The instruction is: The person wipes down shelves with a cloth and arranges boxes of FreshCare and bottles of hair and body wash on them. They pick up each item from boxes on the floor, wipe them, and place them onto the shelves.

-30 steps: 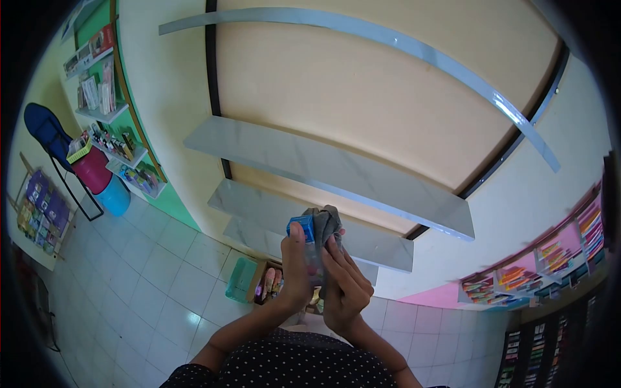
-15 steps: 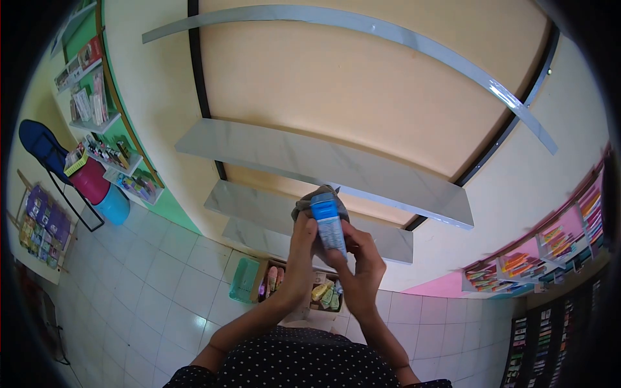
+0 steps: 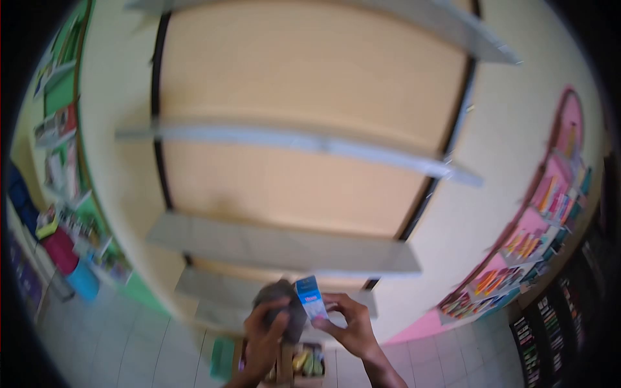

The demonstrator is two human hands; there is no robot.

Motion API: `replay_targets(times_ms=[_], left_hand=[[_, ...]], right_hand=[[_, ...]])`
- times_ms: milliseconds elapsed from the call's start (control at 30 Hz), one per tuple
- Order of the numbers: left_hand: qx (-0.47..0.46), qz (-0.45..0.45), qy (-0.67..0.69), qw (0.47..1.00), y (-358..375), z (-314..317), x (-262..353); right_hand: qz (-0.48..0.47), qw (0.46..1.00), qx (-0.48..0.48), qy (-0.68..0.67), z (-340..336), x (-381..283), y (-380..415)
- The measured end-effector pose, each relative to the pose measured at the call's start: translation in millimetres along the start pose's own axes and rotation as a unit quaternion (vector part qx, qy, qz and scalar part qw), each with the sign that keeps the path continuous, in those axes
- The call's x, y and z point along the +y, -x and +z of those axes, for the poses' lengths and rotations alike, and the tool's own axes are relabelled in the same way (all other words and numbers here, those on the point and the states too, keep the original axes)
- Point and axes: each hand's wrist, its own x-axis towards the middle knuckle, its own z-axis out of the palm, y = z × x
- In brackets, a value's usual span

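Note:
My left hand (image 3: 264, 333) is closed round a crumpled dark grey cloth (image 3: 285, 305). Beside it, my right hand (image 3: 350, 323) pinches a small blue and white box (image 3: 312, 298) by its lower right side, with the box standing nearly upright. The print on the box is too blurred to read. Both hands are in front of the lower wall shelves (image 3: 284, 249), and the cloth is close to the left edge of the box.
Below my hands stand cardboard boxes of packaged goods (image 3: 308, 361) and a green basket (image 3: 222, 357) on the tiled floor. Stocked pink shelves (image 3: 511, 242) line the right wall. A blue bucket (image 3: 83, 281) stands at the left near green-backed shelves (image 3: 65, 152).
The view has tilted up, so the shelves sit lower in it. The cloth, earlier behind the box, is now apart in my left hand; the box shows a different face in my right.

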Motion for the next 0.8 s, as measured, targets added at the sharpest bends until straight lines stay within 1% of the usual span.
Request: replay_targets(times_ms=[33, 100, 133, 167, 200, 233, 267, 300, 333, 367, 400, 467, 500, 567, 600, 667, 733, 800], left_hand=[[0.009, -0.01, 0.028, 1.0, -1, -3, -1], [0.039, 0.021, 0.044, 0.998, 4, 1, 5], [0.025, 0.028, 0.047, 0.998, 4, -3, 3], [0.029, 0.056, 0.019, 0.998, 3, -10, 0], [0.036, 0.084, -0.009, 0.996, 2, -14, -2], [0.032, 0.088, -0.006, 0.996, 4, -16, -1], [0.036, 0.055, -0.012, 0.998, 7, -18, 2], [0.041, 0.022, -0.019, 0.999, 9, -20, 2], [0.032, 0.04, -0.014, 0.999, 9, -24, -3], [0.03, 0.042, -0.014, 0.999, 8, -27, -7], [0.025, 0.06, -0.021, 0.998, 7, -29, -10], [0.02, 0.078, -0.027, 0.996, 7, -31, -10], [0.02, 0.071, -0.032, 0.997, 8, -31, -7], [0.021, 0.065, -0.036, 0.997, 7, -33, -7], [0.027, 0.051, -0.03, 0.998, 7, -35, -9], [0.035, 0.04, -0.024, 0.998, 5, -38, -10], [0.037, 0.064, -0.046, 0.996, 5, -38, -9], [0.028, 0.065, -0.031, 0.997, 7, -33, -5]], right_hand=[[-0.044, 0.998, 0.022, 0.043, -14, -11, -5], [-0.092, 0.983, 0.103, -0.124, -47, -56, -17], [-0.142, 0.972, 0.156, -0.099, -68, -81, -26], [-0.185, 0.96, 0.202, -0.06, -83, -117, -35], [-0.253, 0.934, 0.253, -0.003, -102, -143, -51], [-0.311, 0.902, 0.298, 0.032, -117, -176, -68], [-0.371, 0.866, 0.33, 0.061, -133, -204, -89], [-0.413, 0.861, 0.288, 0.072, -158, -225, -107], [-0.446, 0.861, 0.24, 0.05, -169, -250, -120], [-0.432, 0.861, 0.255, 0.085, -182, -271, -136], [-0.4, 0.848, 0.302, 0.17, -189, -287, -151], [-0.324, 0.854, 0.322, 0.25, -201, -308, -179], [-0.325, 0.854, 0.321, 0.251, -204, -313, -191], [-0.224, 0.866, 0.289, 0.341, -204, -320, -205], [-0.226, 0.866, 0.288, 0.341, -205, -324, -208], [-0.187, 0.857, 0.251, 0.41, -203, -330, -211], [-0.182, 0.865, 0.245, 0.399, -201, -332, -216], [-0.174, 0.873, 0.24, 0.388, -199, -331, -221]])
